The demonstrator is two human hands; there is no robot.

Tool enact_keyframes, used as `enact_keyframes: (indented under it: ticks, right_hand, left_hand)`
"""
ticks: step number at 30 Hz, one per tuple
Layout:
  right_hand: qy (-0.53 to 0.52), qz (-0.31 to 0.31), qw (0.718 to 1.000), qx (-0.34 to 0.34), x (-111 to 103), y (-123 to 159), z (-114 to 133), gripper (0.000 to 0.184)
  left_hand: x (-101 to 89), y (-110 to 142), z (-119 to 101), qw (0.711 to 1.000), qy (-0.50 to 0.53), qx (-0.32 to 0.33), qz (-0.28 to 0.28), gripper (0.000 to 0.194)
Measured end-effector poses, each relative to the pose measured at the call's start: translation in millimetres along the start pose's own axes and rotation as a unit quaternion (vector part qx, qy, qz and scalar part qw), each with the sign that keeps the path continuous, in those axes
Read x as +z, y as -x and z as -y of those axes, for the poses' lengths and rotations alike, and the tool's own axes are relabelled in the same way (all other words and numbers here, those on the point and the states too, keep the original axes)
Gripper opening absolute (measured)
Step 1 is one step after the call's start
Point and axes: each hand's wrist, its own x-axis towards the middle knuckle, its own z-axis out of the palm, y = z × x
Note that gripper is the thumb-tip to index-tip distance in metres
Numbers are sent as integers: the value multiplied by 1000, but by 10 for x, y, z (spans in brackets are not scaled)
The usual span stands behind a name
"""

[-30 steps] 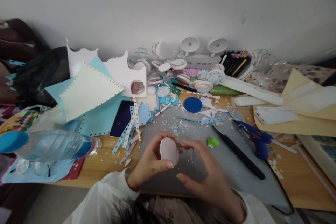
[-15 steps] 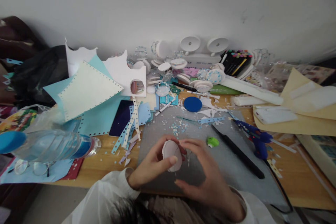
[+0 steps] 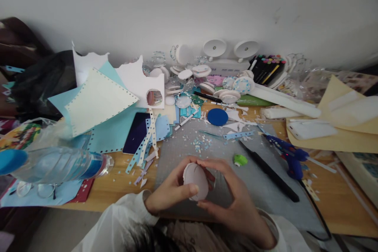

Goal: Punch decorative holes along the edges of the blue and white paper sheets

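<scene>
A pale pinkish-white round piece (image 3: pixel 196 179), shaped like a thick disc with a ragged rim on its left and a thin line across its face, is held tilted above the grey mat (image 3: pixel 177 145). My left hand (image 3: pixel 174 187) grips it from the left, thumb on the face and fingers behind. Around its right side curves my right hand (image 3: pixel 233 195), the index finger at the top edge and the thumb at the bottom edge. Something thin and clear shows faintly between the right fingers and the disc. Small blue and white paper bits (image 3: pixel 201 143) lie beyond the hands.
Right of my hands lie a green piece (image 3: pixel 240 160), a black pen-like tool (image 3: pixel 270 171) and a blue glue gun (image 3: pixel 288 151) with a cord. A bottle (image 3: pixel 59 163) lies at left near eyeglasses (image 3: pixel 38 189). White discs (image 3: pixel 201 71) and markers (image 3: pixel 267 69) crowd the wall.
My right fingers have closed in from the right, and the thumb now meets the lower edge of the disc. The disc has shifted slightly down in view.
</scene>
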Motion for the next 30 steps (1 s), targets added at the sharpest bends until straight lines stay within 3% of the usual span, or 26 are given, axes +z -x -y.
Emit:
enact_keyframes:
  ticks: [9, 14, 24, 27, 30]
  right_hand:
    - [-29, 2, 1000, 7, 3, 6, -59, 67]
    - [-17, -41, 999, -3, -51, 18, -66, 49]
    - [-21, 22, 997, -75, -48, -32, 33, 42]
    - [4, -6, 998, -70, -101, 7, -17, 48]
    - [99, -85, 990, -49, -242, 51, -194, 43]
  left_hand:
    - [-31, 9, 29, 999, 15, 8, -32, 47]
    - [-50, 11, 15, 999, 32, -1, -27, 53]
    - [-10, -11, 61, 999, 36, -2, -28, 50]
    - [-23, -29, 52, 998, 31, 10, -45, 51]
    - [-92, -10, 31, 997, 21, 21, -67, 59]
